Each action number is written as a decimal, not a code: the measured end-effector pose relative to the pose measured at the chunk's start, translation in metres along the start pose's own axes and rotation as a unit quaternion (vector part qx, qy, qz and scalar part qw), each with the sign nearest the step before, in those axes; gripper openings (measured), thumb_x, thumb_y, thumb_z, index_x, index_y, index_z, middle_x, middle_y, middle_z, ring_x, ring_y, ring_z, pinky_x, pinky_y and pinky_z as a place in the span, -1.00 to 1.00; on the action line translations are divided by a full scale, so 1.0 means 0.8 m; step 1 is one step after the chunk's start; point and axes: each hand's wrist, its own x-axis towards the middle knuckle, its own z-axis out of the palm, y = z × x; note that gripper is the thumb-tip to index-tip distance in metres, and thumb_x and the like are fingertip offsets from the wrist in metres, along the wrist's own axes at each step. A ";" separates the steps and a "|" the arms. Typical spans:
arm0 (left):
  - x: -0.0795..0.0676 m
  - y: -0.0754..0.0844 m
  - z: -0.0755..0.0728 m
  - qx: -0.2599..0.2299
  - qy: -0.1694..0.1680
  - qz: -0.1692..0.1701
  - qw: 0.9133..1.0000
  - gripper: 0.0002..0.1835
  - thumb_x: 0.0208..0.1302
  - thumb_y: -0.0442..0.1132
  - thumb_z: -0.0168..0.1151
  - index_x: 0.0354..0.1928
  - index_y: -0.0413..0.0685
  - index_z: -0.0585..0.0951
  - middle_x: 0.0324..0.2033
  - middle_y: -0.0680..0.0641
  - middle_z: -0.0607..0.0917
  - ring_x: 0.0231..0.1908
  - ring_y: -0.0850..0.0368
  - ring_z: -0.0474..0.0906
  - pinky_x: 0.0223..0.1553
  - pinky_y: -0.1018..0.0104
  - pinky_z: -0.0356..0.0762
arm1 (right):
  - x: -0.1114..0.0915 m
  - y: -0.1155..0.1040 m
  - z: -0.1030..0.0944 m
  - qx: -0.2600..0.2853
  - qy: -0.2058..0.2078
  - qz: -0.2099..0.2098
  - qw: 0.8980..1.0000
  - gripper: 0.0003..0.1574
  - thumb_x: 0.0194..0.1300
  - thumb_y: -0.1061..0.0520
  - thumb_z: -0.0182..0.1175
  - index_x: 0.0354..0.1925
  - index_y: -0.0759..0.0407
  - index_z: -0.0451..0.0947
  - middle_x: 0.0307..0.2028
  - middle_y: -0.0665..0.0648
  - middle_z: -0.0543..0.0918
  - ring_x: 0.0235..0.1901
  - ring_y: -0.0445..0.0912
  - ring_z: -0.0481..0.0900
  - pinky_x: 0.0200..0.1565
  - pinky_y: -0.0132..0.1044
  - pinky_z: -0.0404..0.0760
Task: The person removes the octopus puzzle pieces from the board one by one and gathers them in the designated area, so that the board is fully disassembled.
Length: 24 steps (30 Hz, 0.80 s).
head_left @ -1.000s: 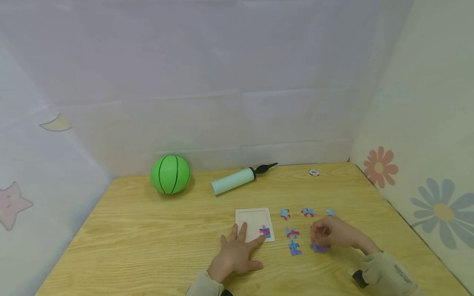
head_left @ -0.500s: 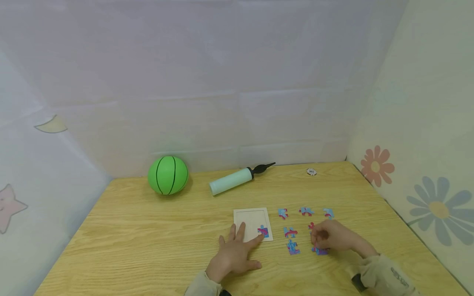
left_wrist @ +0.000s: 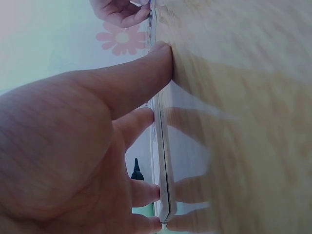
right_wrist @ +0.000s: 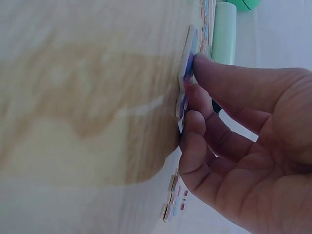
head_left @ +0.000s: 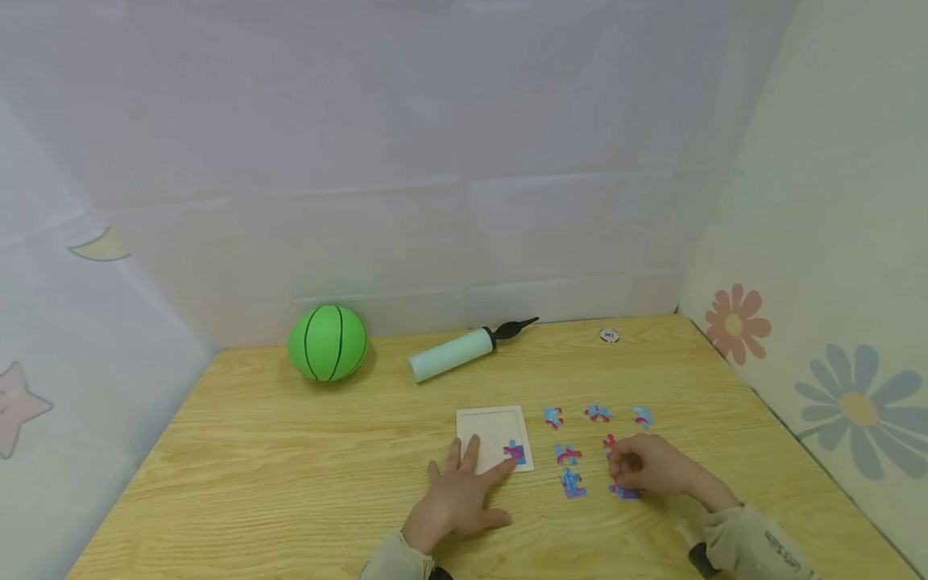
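Note:
The left hand (head_left: 458,498) lies with spread fingers on the near part of a white square puzzle tray (head_left: 489,412). Its index fingertip touches a purple-and-pink jigsaw piece (head_left: 515,452) in the tray's near right corner, while the thumb is on the table. At the right, the right hand (head_left: 656,465) bends its fingers low over the loose pieces. Thumb and fingertips pinch at a blue-purple jigsaw piece (right_wrist: 188,63), seen edge-on in the right wrist view. A red-knobbed piece (head_left: 609,441) shows partly behind those fingers, and a purple piece (head_left: 627,492) lies below them.
Several loose jigsaw pieces (head_left: 569,453) are spread between the tray and the right hand, others behind it. A green ball (head_left: 329,343), a pale green hand pump (head_left: 453,354) and a round chip (head_left: 609,335) sit toward the back wall.
The right hand has shifted slightly, uncovering the red-knobbed piece and more of the piece at the back right. The left hand stays on the tray, and the head view has shifted a little.

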 end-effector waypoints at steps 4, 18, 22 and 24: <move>0.000 0.001 0.000 -0.002 0.002 0.001 1.000 -0.24 0.13 0.30 0.21 0.40 0.53 0.24 0.45 -0.31 -0.02 0.41 -0.40 -0.21 0.15 -0.52 -0.07 | 0.001 -0.003 -0.001 -0.014 0.015 -0.002 1.000 -0.83 0.19 0.32 0.29 -0.42 0.09 0.53 -0.52 -0.10 0.53 -0.54 -0.33 0.40 -0.50 -0.40 0.45; 0.000 0.001 0.004 -0.007 0.006 0.001 1.000 -0.23 0.13 0.30 0.22 0.41 0.50 0.24 0.45 -0.32 -0.02 0.40 -0.42 -0.21 0.14 -0.55 -0.09 | 0.068 -0.046 0.009 -0.045 0.033 -0.039 0.998 -0.94 0.27 0.15 0.28 -0.33 0.10 0.58 -0.44 -0.12 0.56 -0.44 -0.27 0.47 -0.36 -0.36 0.52; -0.001 0.002 0.003 -0.002 0.010 0.003 1.000 -0.22 0.13 0.30 0.22 0.41 0.50 0.23 0.45 -0.34 -0.02 0.40 -0.44 -0.20 0.13 -0.56 -0.07 | 0.100 -0.057 0.019 -0.032 0.013 -0.024 0.999 -0.95 0.27 0.19 0.25 -0.31 0.17 0.60 -0.46 -0.07 0.56 -0.45 -0.22 0.49 -0.35 -0.34 0.54; -0.001 0.002 0.002 0.001 0.013 0.004 1.000 -0.19 0.13 0.30 0.22 0.43 0.47 0.20 0.45 -0.34 -0.02 0.39 -0.44 -0.20 0.12 -0.56 -0.07 | 0.115 -0.063 0.024 -0.037 0.007 -0.016 0.999 -0.97 0.26 0.21 0.24 -0.29 0.16 0.61 -0.47 -0.06 0.55 -0.44 -0.21 0.50 -0.34 -0.33 0.54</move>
